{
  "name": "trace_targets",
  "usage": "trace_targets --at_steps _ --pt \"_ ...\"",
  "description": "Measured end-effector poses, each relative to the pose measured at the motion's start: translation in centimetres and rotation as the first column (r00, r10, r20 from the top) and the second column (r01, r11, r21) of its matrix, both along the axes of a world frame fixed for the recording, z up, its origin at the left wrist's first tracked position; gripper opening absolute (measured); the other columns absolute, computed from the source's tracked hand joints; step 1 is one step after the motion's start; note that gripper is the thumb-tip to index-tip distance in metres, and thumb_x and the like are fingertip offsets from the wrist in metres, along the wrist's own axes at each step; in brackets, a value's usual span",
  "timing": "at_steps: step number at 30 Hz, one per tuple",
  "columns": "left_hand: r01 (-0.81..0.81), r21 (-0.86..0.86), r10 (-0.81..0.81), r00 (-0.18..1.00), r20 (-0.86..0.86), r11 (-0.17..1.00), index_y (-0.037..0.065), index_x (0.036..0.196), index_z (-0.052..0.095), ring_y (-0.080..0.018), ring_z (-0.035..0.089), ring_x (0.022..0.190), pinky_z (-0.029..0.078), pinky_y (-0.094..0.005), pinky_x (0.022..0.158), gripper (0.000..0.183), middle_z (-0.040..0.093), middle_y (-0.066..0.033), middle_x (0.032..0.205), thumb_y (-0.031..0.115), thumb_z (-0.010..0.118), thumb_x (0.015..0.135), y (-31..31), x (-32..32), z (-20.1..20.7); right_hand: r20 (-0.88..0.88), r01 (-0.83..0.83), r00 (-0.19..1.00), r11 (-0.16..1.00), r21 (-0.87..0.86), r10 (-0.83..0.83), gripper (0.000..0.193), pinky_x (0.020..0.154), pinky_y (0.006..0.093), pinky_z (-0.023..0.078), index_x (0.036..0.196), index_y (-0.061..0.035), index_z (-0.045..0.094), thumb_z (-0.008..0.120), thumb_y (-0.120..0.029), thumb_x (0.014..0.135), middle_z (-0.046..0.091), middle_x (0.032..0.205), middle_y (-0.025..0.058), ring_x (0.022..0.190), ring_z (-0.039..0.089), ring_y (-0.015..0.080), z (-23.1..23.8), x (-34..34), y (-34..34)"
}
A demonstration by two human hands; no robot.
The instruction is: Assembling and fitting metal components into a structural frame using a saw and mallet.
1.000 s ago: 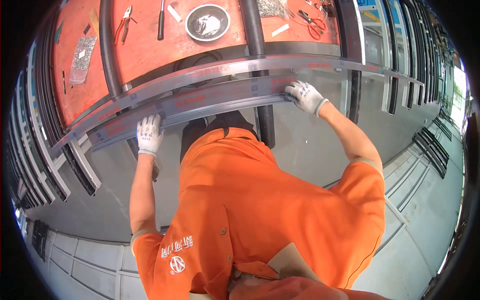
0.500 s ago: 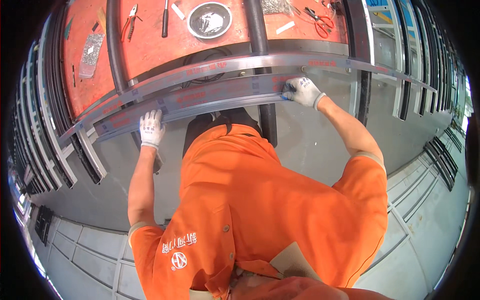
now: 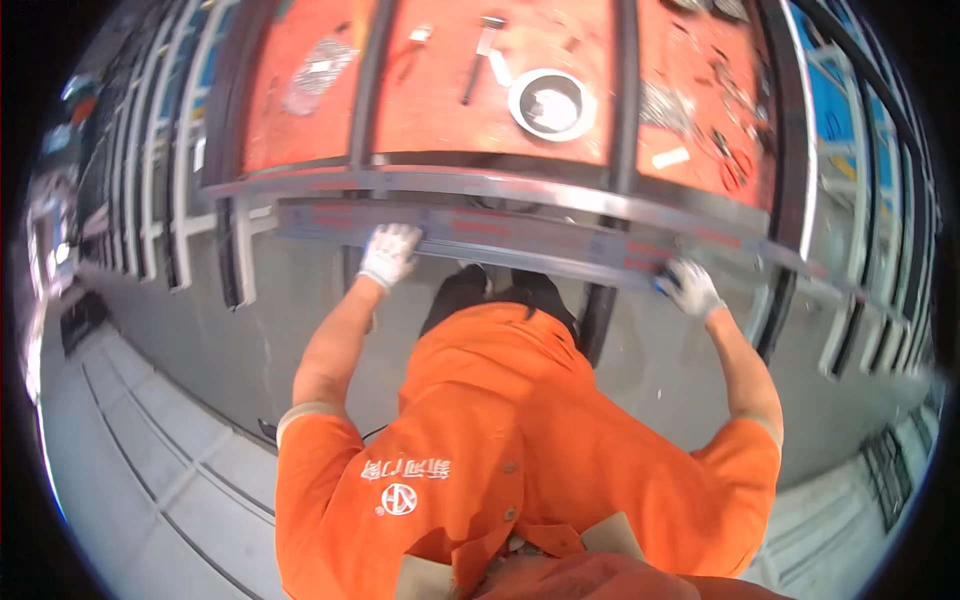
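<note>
A long grey metal profile (image 3: 520, 235) with red printed film lies crosswise before me, above my dark trousers. Near its left part, my left hand (image 3: 390, 254), in a white work glove, is closed over the near edge. At the right end my right hand (image 3: 692, 288), gloved the same way with blue on the palm side, grips the profile with bent fingers. Just beyond it a second, longer film-covered profile (image 3: 480, 183) runs nearly parallel across dark padded bars. The undersides of both hands are hidden, and the picture is somewhat blurred.
Behind the profiles is a red work surface (image 3: 440, 125) crossed by black bars (image 3: 625, 90). It carries a white-rimmed bowl (image 3: 580, 112), a hammer (image 3: 474, 80), red-handled scissors-like pliers (image 3: 735, 170) and a clear plastic bag (image 3: 325, 65). Racked long profiles (image 3: 180, 215) stand at both sides.
The view has swung, so the bench and profiles sit further right and lower at the right side. Both hands remain on the near profile.
</note>
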State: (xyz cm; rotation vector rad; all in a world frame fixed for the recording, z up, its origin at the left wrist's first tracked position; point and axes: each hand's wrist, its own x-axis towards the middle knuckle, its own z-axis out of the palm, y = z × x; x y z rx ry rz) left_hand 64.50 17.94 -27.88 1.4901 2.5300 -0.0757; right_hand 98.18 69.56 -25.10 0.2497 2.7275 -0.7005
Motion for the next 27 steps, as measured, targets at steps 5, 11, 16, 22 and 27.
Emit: trace_targets --at_steps 5,11,16,22,27 --pt "0.026 0.075 -0.025 1.000 -0.017 0.997 0.012 0.119 0.060 -0.0285 0.056 0.099 0.043 -0.0435 0.089 0.053 0.060 -0.0081 0.114 0.027 0.069 0.069 -0.3 -0.4 -1.5 0.042 0.026 0.999 0.999 0.039 -0.028 0.028 0.081 0.0412 0.047 0.102 -0.0075 0.064 0.065 -0.031 0.086 0.065 0.098 0.0141 0.087 0.059 0.0342 1.1 2.1 1.6" --pt "-0.031 0.181 0.033 0.999 -0.005 0.983 0.012 0.118 0.061 -0.0277 0.056 0.101 0.043 -0.0445 0.092 0.048 0.060 -0.0071 0.113 0.032 0.069 0.075 -2.4 0.1 0.7 -0.456 -0.052 0.875 0.969 0.243 0.162 0.050 0.089 0.0422 0.044 0.125 -0.0074 0.055 0.068 -0.027 0.081 0.060 0.116 0.0140 0.099 0.057 0.0333 7.5 -6.9 -13.3" --pt "-0.036 0.198 0.027 0.998 0.049 0.980 0.010 0.118 0.061 -0.0283 0.056 0.100 0.043 -0.0433 0.094 0.048 0.061 -0.0074 0.111 0.035 0.069 0.077 -8.6 -2.5 8.7 -0.398 -0.058 0.907 0.976 0.210 0.140 0.038 0.080 0.0391 0.047 0.113 -0.0057 0.060 0.068 -0.025 0.081 0.064 0.102 0.0122 0.085 0.059 0.0313 7.8 -10.7 -23.9" --pt "-0.155 0.597 0.315 0.933 -0.173 0.788 0.010 0.126 0.056 -0.0290 0.056 0.105 0.040 -0.0437 0.098 0.057 0.060 -0.0091 0.115 0.038 0.070 0.079 -20.0 -8.7 15.6 -0.241 0.200 0.933 0.943 -0.265 -0.265 0.024 0.069 0.0348 0.047 0.098 -0.0023 0.063 0.065 -0.022 0.086 0.066 0.087 0.0089 0.071 0.059 0.0253 6.4 -14.7 -38.3" --pt "-0.756 0.653 0.393 0.586 0.709 -0.051 0.007 0.141 0.042 -0.0235 0.051 0.115 0.036 -0.0415 0.102 0.073 0.052 -0.0129 0.133 0.042 0.070 0.085 -22.6 -10.9 11.7 0.005 0.365 0.893 0.718 -0.592 -0.450 0.024 0.074 0.0335 0.048 0.098 0.0030 0.063 0.060 -0.019 0.090 0.068 0.090 0.0109 0.077 0.060 0.0202 9.5 -22.1 -47.8"
